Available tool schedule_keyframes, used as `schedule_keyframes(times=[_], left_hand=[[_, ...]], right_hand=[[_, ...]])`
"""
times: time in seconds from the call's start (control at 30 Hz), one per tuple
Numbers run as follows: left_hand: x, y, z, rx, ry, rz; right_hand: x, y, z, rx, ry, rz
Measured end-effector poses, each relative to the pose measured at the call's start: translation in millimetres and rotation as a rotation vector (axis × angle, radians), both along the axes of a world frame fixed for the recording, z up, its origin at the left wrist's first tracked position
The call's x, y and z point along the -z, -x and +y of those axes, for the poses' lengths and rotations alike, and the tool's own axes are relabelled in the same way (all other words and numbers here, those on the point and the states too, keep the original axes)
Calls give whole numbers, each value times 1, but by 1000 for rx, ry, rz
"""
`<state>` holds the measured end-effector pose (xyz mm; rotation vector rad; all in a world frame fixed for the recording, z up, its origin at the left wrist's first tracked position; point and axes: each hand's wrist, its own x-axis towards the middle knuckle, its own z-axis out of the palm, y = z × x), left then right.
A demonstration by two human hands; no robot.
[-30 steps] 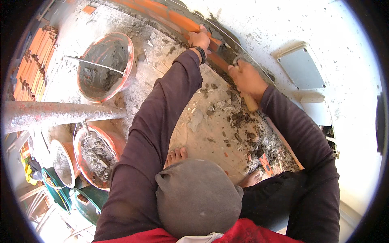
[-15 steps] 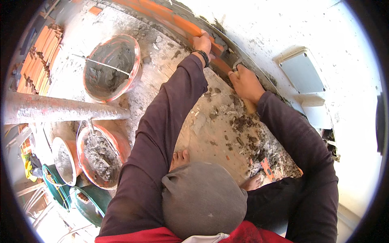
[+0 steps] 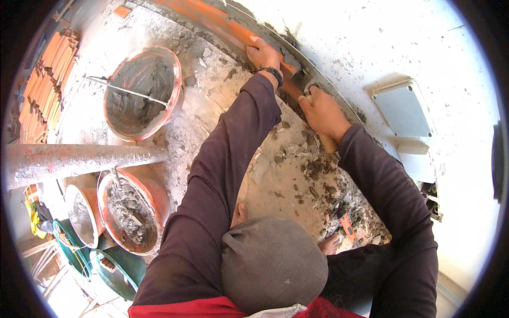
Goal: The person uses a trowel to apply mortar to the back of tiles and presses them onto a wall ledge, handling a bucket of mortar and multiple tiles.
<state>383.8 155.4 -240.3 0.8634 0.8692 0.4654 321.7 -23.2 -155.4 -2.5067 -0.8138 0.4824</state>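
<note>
A low course of orange bricks (image 3: 212,22) runs along the foot of the white wall, with grey mortar around it. My left hand (image 3: 263,55), a dark bracelet at its wrist, grips a brick (image 3: 288,70) near the end of this course. Close by on the right, my right hand (image 3: 324,112) is closed around the wooden handle of a trowel (image 3: 328,143). The trowel's blade is mostly hidden beyond my fingers, beside the mortar at the brick's end.
To the left stand a bucket of wet mortar (image 3: 142,114), a bucket of rubble (image 3: 130,212), a paler bucket (image 3: 82,214) and green buckets (image 3: 119,275). A crusted pole (image 3: 85,159) crosses between them. Stacked bricks (image 3: 47,85) lie farther left; debris (image 3: 318,175) covers the floor.
The view has shifted slightly. My left hand stays on the brick, a little changed in its grip, and my right hand keeps the trowel at nearly the same place.
</note>
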Motion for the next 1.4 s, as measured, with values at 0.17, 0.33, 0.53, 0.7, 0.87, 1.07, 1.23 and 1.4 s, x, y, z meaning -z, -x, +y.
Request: schedule_keyframes(times=[0.17, 0.33, 0.53, 0.7, 0.87, 1.07, 1.23, 1.4], left_hand=[[-14, 6, -5, 14, 78, -77], [-10, 0, 1, -36, 111, -74], [-3, 2, 6, -33, 123, -77], [-9, 3, 1, -55, 92, -85], [-4, 2, -3, -55, 30, -145], [2, 0, 0, -40, -1, -112], [11, -8, 1, -72, -95, -42], [9, -7, -3, -60, -87, -178]], right_hand=[[2, 2, -4, 8, 6, 1], [2, 8, -1, 12, 2, 3], [-3, 16, 3, 42, 3, 61], [-4, 6, 5, 44, 23, 9], [-6, 9, 4, 32, 39, -14], [-17, 21, 14, 64, -19, -34], [-17, 2, 47, 5, -97, -133], [-22, -26, 87, -80, -4, -214]])
